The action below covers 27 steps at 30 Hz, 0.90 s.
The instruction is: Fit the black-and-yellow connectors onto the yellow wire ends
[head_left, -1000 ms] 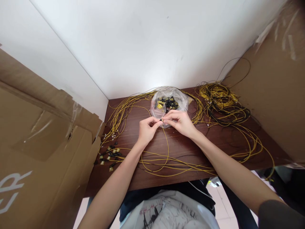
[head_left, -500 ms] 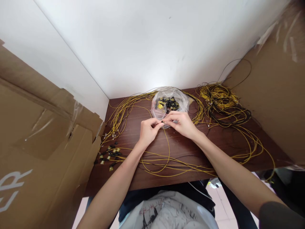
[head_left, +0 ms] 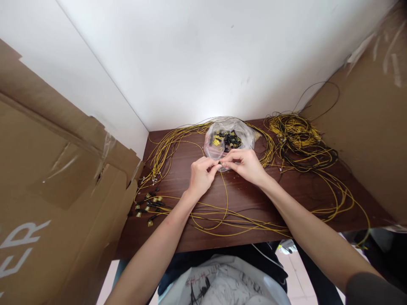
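Observation:
My left hand (head_left: 202,173) and my right hand (head_left: 244,164) meet fingertip to fingertip over the middle of the brown table. Both pinch at a small black connector piece (head_left: 220,162), mostly covered by the fingers. From it a thin yellow wire (head_left: 226,190) hangs down and loops onto the table. Just behind my hands lies a clear plastic bag (head_left: 246,135), its mouth open, with black and yellow connector pieces (head_left: 231,139) inside. Near my left forearm, several wires end in black and yellow connectors (head_left: 152,205) on the table.
A bundle of yellow wires (head_left: 162,154) curves around the left and back. At right sits a tangled heap of yellow and black wires (head_left: 295,131). Cardboard walls (head_left: 63,169) stand on both sides, a white panel (head_left: 203,59) behind. A white bag (head_left: 229,284) lies below the table edge.
The view has shifted slightly. My hands stay together at the same spot, fingers still pinched on the small connector piece, with only slight finger movement.

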Each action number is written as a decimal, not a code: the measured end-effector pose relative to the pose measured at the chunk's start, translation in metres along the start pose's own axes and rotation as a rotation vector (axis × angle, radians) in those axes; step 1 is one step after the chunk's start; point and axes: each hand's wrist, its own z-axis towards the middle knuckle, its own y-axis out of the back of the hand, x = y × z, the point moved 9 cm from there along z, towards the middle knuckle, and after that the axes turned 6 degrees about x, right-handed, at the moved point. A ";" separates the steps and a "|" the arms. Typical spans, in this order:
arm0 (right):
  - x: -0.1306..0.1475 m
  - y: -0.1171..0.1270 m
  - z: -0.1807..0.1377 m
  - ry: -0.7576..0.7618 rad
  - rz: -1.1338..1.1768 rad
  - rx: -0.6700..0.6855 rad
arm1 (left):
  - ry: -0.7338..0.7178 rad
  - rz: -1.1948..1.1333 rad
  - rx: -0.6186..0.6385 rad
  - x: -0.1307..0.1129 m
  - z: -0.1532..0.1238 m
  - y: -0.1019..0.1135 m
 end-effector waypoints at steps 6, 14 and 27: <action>-0.020 0.001 -0.002 -0.161 0.358 -0.108 | 0.047 -0.125 -0.074 0.004 0.002 0.006; -0.025 -0.002 0.001 -0.191 0.551 -0.124 | 0.109 -0.259 -0.107 0.014 0.002 0.004; 0.013 0.023 -0.004 -0.016 0.117 -0.321 | 0.098 -0.281 -0.042 0.014 0.005 0.000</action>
